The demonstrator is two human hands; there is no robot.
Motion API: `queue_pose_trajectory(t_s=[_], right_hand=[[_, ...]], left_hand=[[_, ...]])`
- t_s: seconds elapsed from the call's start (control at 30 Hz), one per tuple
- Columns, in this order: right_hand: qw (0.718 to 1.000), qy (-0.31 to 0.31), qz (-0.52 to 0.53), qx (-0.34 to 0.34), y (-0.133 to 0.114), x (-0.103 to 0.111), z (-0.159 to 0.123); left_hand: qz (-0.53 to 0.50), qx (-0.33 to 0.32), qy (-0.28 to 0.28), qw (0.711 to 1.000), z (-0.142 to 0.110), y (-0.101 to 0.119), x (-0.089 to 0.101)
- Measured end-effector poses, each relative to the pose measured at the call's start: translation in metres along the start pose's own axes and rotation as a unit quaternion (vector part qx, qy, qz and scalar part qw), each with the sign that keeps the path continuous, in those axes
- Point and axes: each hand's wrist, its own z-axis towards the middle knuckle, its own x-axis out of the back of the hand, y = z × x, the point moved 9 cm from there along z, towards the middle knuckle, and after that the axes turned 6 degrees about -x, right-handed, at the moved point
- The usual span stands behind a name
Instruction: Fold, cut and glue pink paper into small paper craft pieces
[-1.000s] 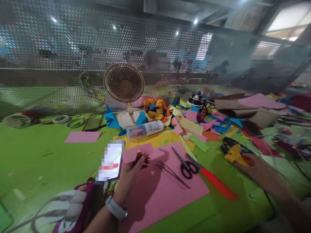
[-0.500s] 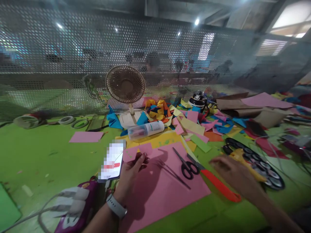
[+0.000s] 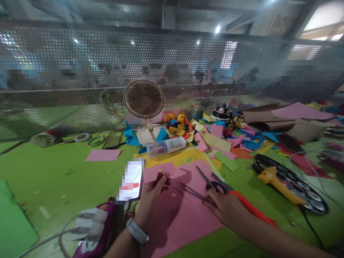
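My left hand, with a pale watch strap on its wrist, is closed in a pinch above a large pink sheet. What lies between its fingertips is too small and dark to make out. Behind those fingers is a smaller pink paper piece. My right hand has its fingers closed on the rear end of metal tweezers, whose tips point toward my left hand. Black-handled scissors lie just beyond the right hand, their handles partly covered by it. A cutter with an orange-red handle lies beside that hand.
A phone and a purple power strip are at left. A clear bottle, a small fan and heaped coloured paper stand behind. At right, a yellow glue gun lies on a black tray.
My right hand has moved left from beside the glue gun and closed on the tweezers. The left hand stays pinched over the pink paper. The whole view has shifted slightly.
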Motion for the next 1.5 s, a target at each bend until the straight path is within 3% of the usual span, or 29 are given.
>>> queue_pose_trajectory(t_s=[0.07,0.1,0.2,0.27,0.33,0.47,0.57,0.67,0.8,0.87,0.93,1.07,1.23,1.5], right_hand=[[0.987,-0.035,0.154,-0.013,0.003,0.011,0.001],[0.968,-0.060,0.243,-0.027,0.006,0.014,0.002],[0.870,-0.125,0.471,-0.077,0.016,0.020,0.008],[0.818,-0.122,0.555,-0.085,0.017,0.031,0.015],[0.798,-0.082,0.592,-0.078,0.017,0.049,0.022],[0.810,0.043,0.583,-0.044,0.013,0.088,0.039],[0.820,0.111,0.561,-0.013,0.012,0.102,0.053],[0.851,0.106,0.515,0.001,0.011,0.089,0.071],[0.946,0.106,0.294,0.090,-0.007,0.074,0.081],[0.962,0.093,0.216,0.135,-0.015,0.071,0.079],[0.970,0.037,0.198,0.138,-0.015,0.065,0.082],[0.961,-0.069,0.253,0.082,-0.005,0.054,0.097],[0.932,-0.007,0.358,0.060,-0.003,0.055,0.122],[0.889,-0.016,0.457,0.001,0.007,0.016,0.130]], left_hand=[[-0.002,-0.008,0.004,1.000,0.001,0.001,0.002],[-0.006,-0.012,0.004,1.000,0.001,0.001,0.003],[-0.020,-0.018,0.009,1.000,0.001,0.004,0.004],[-0.021,-0.016,0.013,1.000,0.001,0.004,0.004],[-0.019,-0.010,0.016,1.000,0.001,0.005,0.005],[-0.018,-0.004,0.013,1.000,0.002,0.007,0.004],[-0.018,0.003,0.017,1.000,0.002,0.007,0.003],[-0.020,0.007,0.027,0.999,0.002,0.006,0.003],[-0.018,0.013,0.031,0.999,0.002,0.002,0.004],[-0.008,0.019,0.024,1.000,0.002,-0.001,0.004],[-0.001,0.022,0.020,1.000,0.003,-0.003,0.004],[-0.003,0.023,0.023,0.999,0.005,-0.006,0.005],[-0.005,0.030,0.037,0.999,0.005,-0.006,0.006],[-0.023,0.042,0.067,0.997,0.003,-0.006,0.009]])
